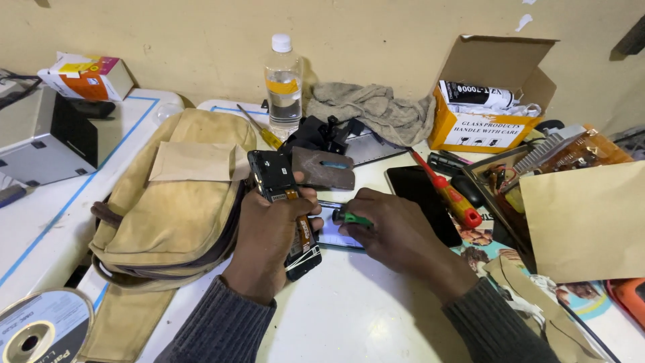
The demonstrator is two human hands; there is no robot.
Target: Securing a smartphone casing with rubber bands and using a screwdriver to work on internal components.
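Left hand [269,232] clamped around an opened phone [282,202], back cover off, innards facing up, top end tilted away toward the bag. Right hand [396,232] pinched shut on a small green-handled screwdriver [351,218], tip aimed left at the phone's mid-section; exact contact point hidden behind the left thumb.

Risks, judged from this pose:
- Phone held in the air, not braced on the table [363,309]. Any push from the driver could rock it, slip the tip and gouge the board or flex cable.
- Loose dark part hanging off the phone's near end, just under the left palm. Could drop or tear its ribbon if the grip shifts.
- Flat screen panel [332,235] lying directly beneath both hands. A slipped tip or dropped phone would land on glass.
- Screws, if any come out, would fall onto cluttered white surface and be hard to find.

Outward: just beyond the left hand, tan canvas bag [175,202] with brown envelope on top. Beyond the fingertips, brown card piece [322,168] and black bracket. Right of the right hand, dark phone slab [423,198] and red-handled screwdriver [447,191], close enough to get knocked. Further back, clear bottle [283,84], uncapped risk not visible; cap on. Orange-and-brown open box [484,101] far right.
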